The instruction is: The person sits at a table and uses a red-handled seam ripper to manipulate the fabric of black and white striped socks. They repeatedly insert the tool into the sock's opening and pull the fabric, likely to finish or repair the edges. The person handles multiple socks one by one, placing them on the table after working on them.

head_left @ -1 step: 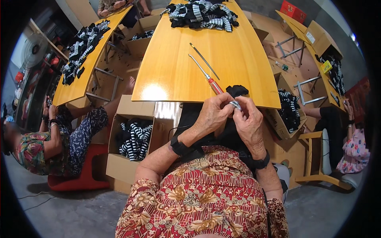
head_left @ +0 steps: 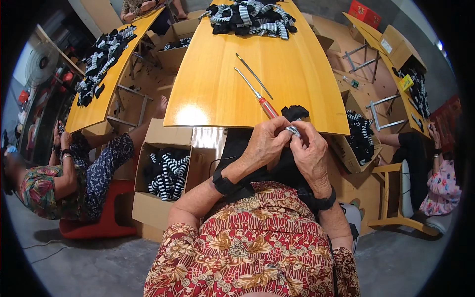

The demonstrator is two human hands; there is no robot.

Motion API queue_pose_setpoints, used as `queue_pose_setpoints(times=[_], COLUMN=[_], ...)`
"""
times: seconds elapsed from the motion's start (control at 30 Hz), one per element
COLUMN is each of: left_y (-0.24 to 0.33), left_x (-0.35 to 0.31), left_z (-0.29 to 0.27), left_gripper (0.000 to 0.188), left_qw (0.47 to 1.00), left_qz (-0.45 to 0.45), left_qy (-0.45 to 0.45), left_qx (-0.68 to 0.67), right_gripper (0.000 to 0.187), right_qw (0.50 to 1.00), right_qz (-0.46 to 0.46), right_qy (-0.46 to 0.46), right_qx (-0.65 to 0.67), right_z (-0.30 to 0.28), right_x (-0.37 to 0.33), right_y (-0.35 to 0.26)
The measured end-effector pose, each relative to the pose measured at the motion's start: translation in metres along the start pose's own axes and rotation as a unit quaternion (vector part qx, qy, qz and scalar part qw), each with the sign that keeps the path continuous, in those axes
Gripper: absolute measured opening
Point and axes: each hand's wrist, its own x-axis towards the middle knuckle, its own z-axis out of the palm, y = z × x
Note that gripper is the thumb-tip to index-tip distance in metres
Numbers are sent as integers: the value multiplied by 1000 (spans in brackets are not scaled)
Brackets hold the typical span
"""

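Hands meet just off the near edge of the desk [head_left: 222, 89], and we have both closed on the same small thing. Our left hand [head_left: 264, 143] and right hand [head_left: 309, 148] pinch a little silvery piece [head_left: 293, 131] between their fingertips, with black cloth [head_left: 295, 113] bunched right above it and more of that cloth hanging down below our wrists. Neither hand is nearer than the other: the piece sits between them, touching both, the left thumb coming at it from the left and the right fingers curled over it from the right. What the silvery piece is exactly we cannot tell; it is too small.

Beyond the hands, a red-handled tool [head_left: 257, 96] lies on the desk with its handle at the near edge, just beside our left knuckles, and its long shaft running away up and to the left. A second thin metal rod [head_left: 254, 75] lies near it, almost parallel, slightly farther off.

By count: two hands on one piece, two long tools on the desk, one heap of black-and-white striped cloth [head_left: 250, 17] at the far end, and one open carton of the same striped cloth [head_left: 168, 173] on the floor to our left.
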Motion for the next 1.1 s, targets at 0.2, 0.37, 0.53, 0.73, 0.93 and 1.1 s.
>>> queue_pose_setpoints(times=[0.2,0.37,0.53,0.73,0.93,1.1], left_y=[-12,-21,-21,-21,-24,-27], left_x=[2,7,5,8,9,8], left_z=[3,1,2,6,2,5], left_gripper=[14,14,13,10,9,7], left_qw=[990,963,946,958,963,942], left_qz=[86,-61,-57,-73,-79,-79], left_qy=[40,-96,-130,-20,23,35], left_qx=[107,-243,-291,-275,-255,-323], right_gripper=[24,14,9,9,11,11], right_qw=[995,998,992,974,891,877], right_qz=[-3,-19,75,99,187,247], right_qy=[33,28,18,40,-73,-75], right_qx=[-91,-47,103,199,408,406], right_z=[1,-7,-11,-4,-4,-6], right_x=[2,8,8,6,3,5], right_y=[8,19,33,29,35,28])
